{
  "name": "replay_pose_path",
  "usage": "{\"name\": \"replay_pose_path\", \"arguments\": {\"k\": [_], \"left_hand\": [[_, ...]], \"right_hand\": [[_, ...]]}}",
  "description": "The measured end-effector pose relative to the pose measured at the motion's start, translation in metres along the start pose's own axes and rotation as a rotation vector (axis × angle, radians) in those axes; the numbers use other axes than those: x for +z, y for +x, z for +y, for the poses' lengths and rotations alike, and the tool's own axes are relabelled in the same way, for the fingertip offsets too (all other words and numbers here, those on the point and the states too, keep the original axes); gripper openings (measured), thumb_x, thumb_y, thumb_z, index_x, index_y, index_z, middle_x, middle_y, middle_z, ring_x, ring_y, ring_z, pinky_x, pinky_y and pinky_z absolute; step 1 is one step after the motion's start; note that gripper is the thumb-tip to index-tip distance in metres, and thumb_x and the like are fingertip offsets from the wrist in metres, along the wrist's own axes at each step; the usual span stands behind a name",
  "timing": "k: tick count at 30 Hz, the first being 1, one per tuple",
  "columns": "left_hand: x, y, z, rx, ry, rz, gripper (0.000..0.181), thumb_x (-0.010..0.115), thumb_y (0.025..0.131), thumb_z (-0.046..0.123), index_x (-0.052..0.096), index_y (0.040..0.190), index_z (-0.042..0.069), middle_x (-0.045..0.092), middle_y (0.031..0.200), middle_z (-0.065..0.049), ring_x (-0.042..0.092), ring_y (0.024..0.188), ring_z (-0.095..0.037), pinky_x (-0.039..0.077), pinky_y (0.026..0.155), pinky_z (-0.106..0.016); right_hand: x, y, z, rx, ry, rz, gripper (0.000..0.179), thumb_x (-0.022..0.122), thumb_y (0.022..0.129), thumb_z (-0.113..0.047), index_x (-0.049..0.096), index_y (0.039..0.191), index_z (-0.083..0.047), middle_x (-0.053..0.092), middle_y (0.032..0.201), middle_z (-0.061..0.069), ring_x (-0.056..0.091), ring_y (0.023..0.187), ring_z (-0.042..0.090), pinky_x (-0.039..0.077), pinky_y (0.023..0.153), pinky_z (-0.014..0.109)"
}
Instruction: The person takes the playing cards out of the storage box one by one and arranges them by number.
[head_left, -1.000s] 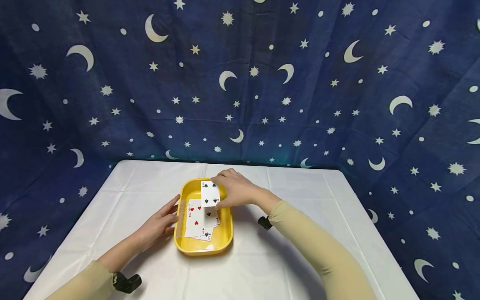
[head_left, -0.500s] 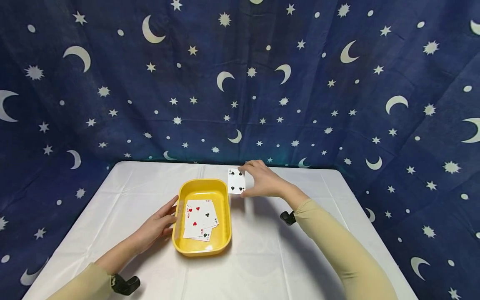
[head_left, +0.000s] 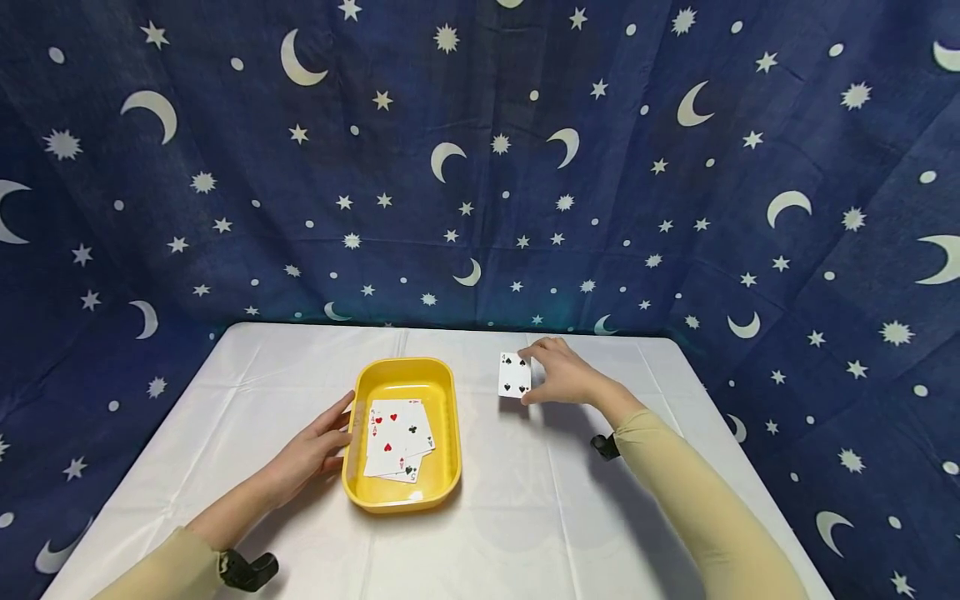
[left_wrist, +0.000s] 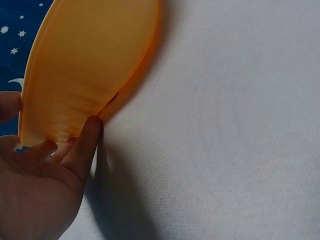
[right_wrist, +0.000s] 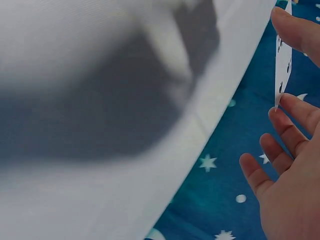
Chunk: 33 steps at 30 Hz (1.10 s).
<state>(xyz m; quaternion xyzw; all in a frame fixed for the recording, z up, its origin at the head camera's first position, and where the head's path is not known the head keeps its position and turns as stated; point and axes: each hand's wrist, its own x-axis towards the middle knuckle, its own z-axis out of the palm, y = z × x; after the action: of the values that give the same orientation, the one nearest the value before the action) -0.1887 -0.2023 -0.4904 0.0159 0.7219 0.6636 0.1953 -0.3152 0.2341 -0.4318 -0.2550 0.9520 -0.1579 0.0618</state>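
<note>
My right hand [head_left: 566, 375] pinches a playing card [head_left: 512, 375], the four of spades, by its edges above the far middle of the table. In the right wrist view this card [right_wrist: 283, 62] is seen nearly edge-on between the thumb and a fingertip, the other fingers spread below. A yellow rectangular tray [head_left: 442, 479] stands left of it. Inside lie several overlapping face-up cards [head_left: 388, 437], with hearts, a club and a spade showing. My left hand [head_left: 307, 454] rests against the tray's left wall, fingertips touching the outside, as the left wrist view also shows.
A white cloth [head_left: 510, 525] covers the table. Behind and at both sides hangs a dark blue curtain [head_left: 405, 158] with moons and stars. A black wrist device [head_left: 249, 572] sits below the left forearm, another [head_left: 604, 447] below the right.
My right hand has carried the four of spades from above the tray out to the right, then lower towards the table. The left hand has stayed at the tray's side.
</note>
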Motion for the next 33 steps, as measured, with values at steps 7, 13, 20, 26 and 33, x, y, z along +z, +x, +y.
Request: {"name": "replay_pose_path", "arguments": {"k": [7, 13, 20, 26, 33], "left_hand": [[0.0, -0.001, 0.0, -0.005, -0.005, 0.004, 0.075, 0.05, 0.104, 0.016, 0.011, 0.167, 0.028, 0.016, 0.168, -0.02, 0.036, 0.145, -0.042, 0.05, 0.103, -0.039], [0.0, 0.0, -0.001, -0.01, -0.016, 0.004, 0.075, 0.05, 0.104, 0.015, 0.011, 0.167, 0.029, 0.018, 0.168, -0.019, 0.036, 0.145, -0.042, 0.049, 0.104, -0.039], [0.0, 0.001, -0.003, -0.02, 0.001, 0.015, 0.076, 0.052, 0.104, 0.018, 0.011, 0.166, 0.031, 0.018, 0.168, -0.018, 0.035, 0.146, -0.041, 0.049, 0.104, -0.04], [-0.001, 0.0, -0.003, -0.016, -0.002, 0.011, 0.075, 0.051, 0.104, 0.018, 0.011, 0.166, 0.031, 0.018, 0.168, -0.018, 0.037, 0.145, -0.042, 0.05, 0.102, -0.038], [-0.002, 0.0, -0.003, -0.012, 0.006, 0.014, 0.075, 0.051, 0.104, 0.018, 0.011, 0.166, 0.031, 0.019, 0.168, -0.019, 0.04, 0.142, -0.042, 0.051, 0.1, -0.037]], "right_hand": [[0.015, 0.002, 0.011, 0.064, 0.032, -0.083, 0.086, 0.089, 0.075, -0.04, 0.053, 0.149, -0.015, 0.043, 0.151, 0.013, 0.035, 0.138, 0.033, 0.035, 0.112, 0.053], [0.025, 0.008, 0.017, 0.093, 0.064, -0.125, 0.087, 0.089, 0.076, -0.039, 0.052, 0.151, -0.015, 0.04, 0.154, 0.013, 0.033, 0.139, 0.034, 0.035, 0.112, 0.057], [0.032, 0.013, 0.02, 0.127, 0.065, -0.144, 0.088, 0.09, 0.074, -0.039, 0.053, 0.151, -0.018, 0.04, 0.155, 0.011, 0.034, 0.14, 0.033, 0.033, 0.113, 0.057], [0.036, 0.013, 0.021, 0.138, 0.064, -0.162, 0.087, 0.09, 0.075, -0.039, 0.052, 0.151, -0.019, 0.041, 0.155, 0.009, 0.033, 0.141, 0.032, 0.033, 0.114, 0.056], [0.038, 0.014, 0.022, 0.134, 0.045, -0.186, 0.085, 0.088, 0.078, -0.039, 0.051, 0.152, -0.02, 0.04, 0.155, 0.009, 0.033, 0.141, 0.033, 0.034, 0.112, 0.057]]}}
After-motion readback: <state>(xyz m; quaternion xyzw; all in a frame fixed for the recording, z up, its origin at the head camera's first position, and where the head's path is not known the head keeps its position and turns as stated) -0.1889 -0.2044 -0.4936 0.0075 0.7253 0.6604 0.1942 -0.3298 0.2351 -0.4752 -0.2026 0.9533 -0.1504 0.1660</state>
